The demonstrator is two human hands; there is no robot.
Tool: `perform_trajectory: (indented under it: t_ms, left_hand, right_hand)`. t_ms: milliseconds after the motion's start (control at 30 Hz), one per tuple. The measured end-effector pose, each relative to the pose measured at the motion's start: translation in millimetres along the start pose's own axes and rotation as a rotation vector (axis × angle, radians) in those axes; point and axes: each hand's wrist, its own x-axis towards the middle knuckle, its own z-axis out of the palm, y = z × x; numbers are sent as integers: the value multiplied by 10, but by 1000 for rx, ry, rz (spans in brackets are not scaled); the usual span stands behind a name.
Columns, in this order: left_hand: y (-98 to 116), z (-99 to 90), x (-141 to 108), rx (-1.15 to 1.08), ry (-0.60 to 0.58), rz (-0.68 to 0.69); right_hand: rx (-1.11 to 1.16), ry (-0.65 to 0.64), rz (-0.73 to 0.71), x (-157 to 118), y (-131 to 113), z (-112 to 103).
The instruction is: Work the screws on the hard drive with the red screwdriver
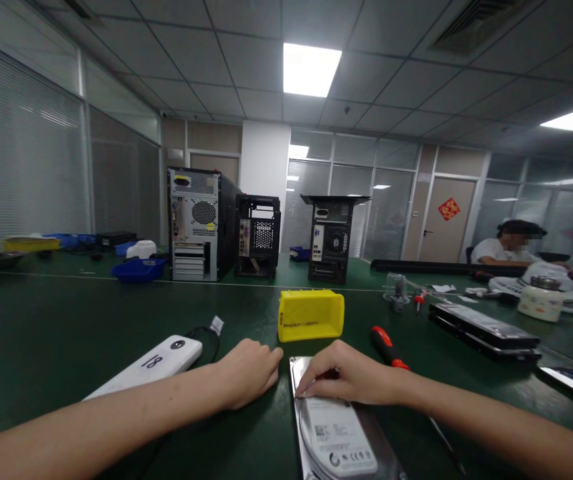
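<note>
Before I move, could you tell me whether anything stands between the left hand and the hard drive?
Nothing visible: only bare table separates the left hand from the hard drive; the yellow bin stands beyond.

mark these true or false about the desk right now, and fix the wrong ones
1. The right hand has its fingertips at the labelled hard drive. True.
2. The left hand is holding a screwdriver. False: the red-and-black screwdriver lies on the table, beyond the right forearm.
3. The bin just beyond the hands is blue. False: that bin is yellow.
4. The white device marked 18 lies left of that bin. True.
</note>
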Motion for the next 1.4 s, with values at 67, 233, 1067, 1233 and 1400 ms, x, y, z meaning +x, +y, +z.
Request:
perform_trajectory:
  t_ms: [67,233,1067,1233,1400]
  left_hand:
    - [0,-5,-1,-1,-7,-1]
    - [15,-15,-13,25,-20,-14]
    - [12,2,-6,1,-18,-2]
    - [8,25,5,21,0,-1]
    - [0,40,10,13,3,3]
  right_hand:
    - [-31,6,-8,3,-15,0]
    - [-54,2,35,1,-38,-6]
    - [-70,-133,-79,25,-90,-70]
    - [-87,-109,-78,28,-55,-41]
    - [-101,-71,-49,26,-29,-43]
